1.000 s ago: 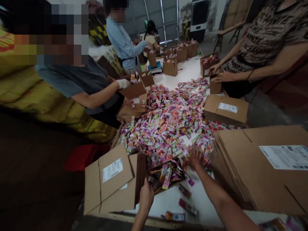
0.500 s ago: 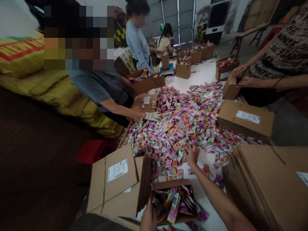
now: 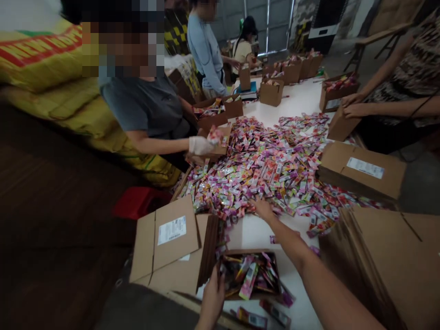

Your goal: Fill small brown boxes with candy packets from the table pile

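Observation:
An open cardboard box (image 3: 249,297) filled with small, shiny, colourful packets (image 3: 250,279) stands at the near edge of the white table. My left hand (image 3: 213,291) grips its left wall. Farther up, my right hand (image 3: 264,210) reaches across the table to the near edge of a wide heap of the same packets (image 3: 261,169). Its fingers look stretched out against the heap, the tips partly lost among the packets. A few loose packets (image 3: 252,317) lie in front of the box.
Stacks of flattened cartons stand left (image 3: 172,256) and right (image 3: 385,256), with another stack (image 3: 364,167) behind. A co-worker's gloved hand (image 3: 202,145) holds packets across the heap. Other people work by filled boxes (image 3: 271,93). A red stool (image 3: 137,201) stands left.
My right hand has moved slightly left and farther into the heap; packets between heap and box have shifted, baring white table. The co-worker's gloved hand has lifted with packets.

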`<action>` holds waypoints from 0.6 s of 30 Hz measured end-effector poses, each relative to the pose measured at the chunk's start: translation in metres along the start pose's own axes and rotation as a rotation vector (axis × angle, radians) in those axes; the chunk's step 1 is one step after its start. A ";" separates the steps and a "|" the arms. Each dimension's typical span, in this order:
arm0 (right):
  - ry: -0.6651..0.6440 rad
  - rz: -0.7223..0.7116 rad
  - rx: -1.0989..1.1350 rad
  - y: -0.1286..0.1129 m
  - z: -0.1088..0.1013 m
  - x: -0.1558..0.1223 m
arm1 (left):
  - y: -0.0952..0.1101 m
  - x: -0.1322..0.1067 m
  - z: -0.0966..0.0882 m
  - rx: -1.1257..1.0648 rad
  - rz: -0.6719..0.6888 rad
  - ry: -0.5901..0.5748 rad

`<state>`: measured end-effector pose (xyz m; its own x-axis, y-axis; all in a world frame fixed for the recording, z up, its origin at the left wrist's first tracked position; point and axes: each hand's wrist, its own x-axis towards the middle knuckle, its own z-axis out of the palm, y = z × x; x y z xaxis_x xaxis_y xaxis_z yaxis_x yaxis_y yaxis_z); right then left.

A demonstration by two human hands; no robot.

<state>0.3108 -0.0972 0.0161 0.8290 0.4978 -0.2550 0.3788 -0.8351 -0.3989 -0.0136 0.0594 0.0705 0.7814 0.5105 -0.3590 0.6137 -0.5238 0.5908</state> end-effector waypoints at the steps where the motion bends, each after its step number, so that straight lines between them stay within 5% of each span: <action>1: 0.002 0.028 0.016 0.001 -0.006 -0.004 | 0.008 0.000 -0.003 -0.011 -0.011 -0.032; 6: 0.074 0.174 0.110 0.008 -0.040 -0.054 | 0.038 0.001 -0.016 -0.080 -0.051 -0.082; 10: 0.200 0.038 0.318 0.006 -0.087 -0.114 | 0.045 0.004 -0.017 -0.074 -0.039 -0.104; 14: 0.121 -0.194 0.278 -0.037 -0.114 -0.177 | 0.046 0.009 -0.018 -0.085 -0.017 -0.112; 18: -0.126 -0.333 0.054 -0.091 -0.095 -0.213 | 0.045 0.013 -0.024 -0.145 0.042 -0.104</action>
<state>0.1384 -0.1499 0.1899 0.6055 0.7680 -0.2086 0.5940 -0.6106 -0.5239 0.0212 0.0584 0.1098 0.8182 0.4129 -0.4001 0.5632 -0.4355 0.7022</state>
